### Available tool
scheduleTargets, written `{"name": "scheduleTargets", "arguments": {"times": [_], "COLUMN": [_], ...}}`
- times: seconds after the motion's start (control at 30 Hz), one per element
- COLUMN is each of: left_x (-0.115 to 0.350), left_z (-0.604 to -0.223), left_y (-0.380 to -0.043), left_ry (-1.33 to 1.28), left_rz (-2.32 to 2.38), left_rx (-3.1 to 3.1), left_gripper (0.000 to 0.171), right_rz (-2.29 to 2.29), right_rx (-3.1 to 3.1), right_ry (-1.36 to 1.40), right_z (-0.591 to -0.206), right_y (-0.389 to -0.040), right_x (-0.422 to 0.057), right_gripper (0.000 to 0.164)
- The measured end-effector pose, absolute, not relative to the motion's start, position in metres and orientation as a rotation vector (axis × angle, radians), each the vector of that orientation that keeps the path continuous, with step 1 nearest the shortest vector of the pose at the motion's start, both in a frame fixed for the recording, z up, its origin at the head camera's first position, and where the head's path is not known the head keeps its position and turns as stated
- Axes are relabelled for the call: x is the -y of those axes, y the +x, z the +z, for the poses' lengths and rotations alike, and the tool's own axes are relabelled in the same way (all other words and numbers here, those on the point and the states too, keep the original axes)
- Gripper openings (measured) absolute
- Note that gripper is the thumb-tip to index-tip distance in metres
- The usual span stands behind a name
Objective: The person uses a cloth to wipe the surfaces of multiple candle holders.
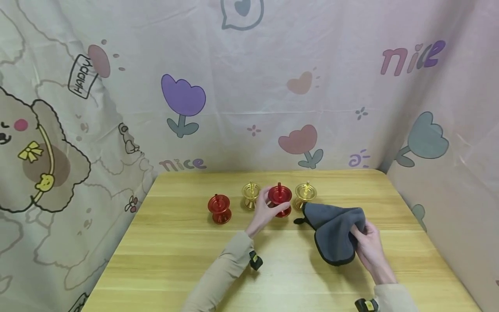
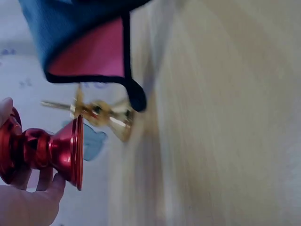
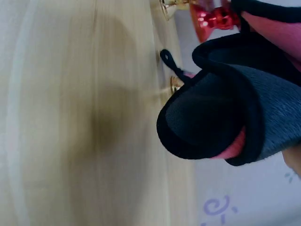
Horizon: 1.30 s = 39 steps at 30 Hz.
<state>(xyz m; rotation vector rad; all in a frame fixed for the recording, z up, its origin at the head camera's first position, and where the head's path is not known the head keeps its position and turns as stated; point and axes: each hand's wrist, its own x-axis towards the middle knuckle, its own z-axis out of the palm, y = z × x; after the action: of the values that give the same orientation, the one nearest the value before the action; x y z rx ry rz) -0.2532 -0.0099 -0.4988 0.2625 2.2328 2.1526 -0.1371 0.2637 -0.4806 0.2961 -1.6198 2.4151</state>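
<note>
My left hand [image 1: 266, 213] grips a red metal candle holder [image 1: 280, 198], a shallow dish with a central spike on a flared foot. In the left wrist view this red holder [image 2: 51, 148] is raised off the tabletop, its foot clear of the wood. My right hand [image 1: 370, 249] pinches a grey cloth [image 1: 337, 232] with black edging. The cloth hangs folded above the table, and its pink underside shows in the left wrist view. Close behind the cloth's loop stands a gold candle holder [image 1: 305, 193]. Most of the right hand is hidden by the cloth [image 3: 211, 113] in the right wrist view.
A second gold candle holder [image 1: 251, 195] stands just left of my left hand. Farther left is another red candle holder [image 1: 220, 209]. All rest on a light wooden table [image 1: 167, 260], with a printed curtain [image 1: 241, 86] behind and at both sides.
</note>
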Motion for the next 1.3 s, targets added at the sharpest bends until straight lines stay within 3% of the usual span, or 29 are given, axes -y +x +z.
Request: {"name": "scheduleTargets", "arguments": {"times": [0.2, 0.5, 0.8, 1.17, 1.3], "left_x": [0.025, 0.042, 0.044, 0.050, 0.054], "left_z": [-0.481, -0.451, -0.425, -0.406, -0.404], "left_y": [-0.225, -0.195, -0.172, -0.143, -0.138], "left_ry": [0.342, 0.524, 0.745, 0.848, 0.886], "left_rz": [2.139, 2.103, 2.027, 2.044, 2.042], "left_rx": [-2.123, -2.103, -2.232, -2.347, -2.390], "left_gripper": [0.073, 0.069, 0.069, 0.062, 0.064], "right_rz": [2.261, 2.271, 2.160, 1.931, 1.852], "right_rx": [1.613, 1.588, 1.598, 1.893, 1.949], "right_ry": [0.150, 0.216, 0.538, 0.963, 1.085], "right_z": [-0.468, -0.444, -0.430, -0.421, -0.414], "right_y": [-0.142, -0.160, -0.171, -0.168, -0.169], "right_x": [-0.248, -0.230, -0.192, -0.167, -0.162], "right_gripper": [0.032, 0.029, 0.044, 0.037, 0.027]}}
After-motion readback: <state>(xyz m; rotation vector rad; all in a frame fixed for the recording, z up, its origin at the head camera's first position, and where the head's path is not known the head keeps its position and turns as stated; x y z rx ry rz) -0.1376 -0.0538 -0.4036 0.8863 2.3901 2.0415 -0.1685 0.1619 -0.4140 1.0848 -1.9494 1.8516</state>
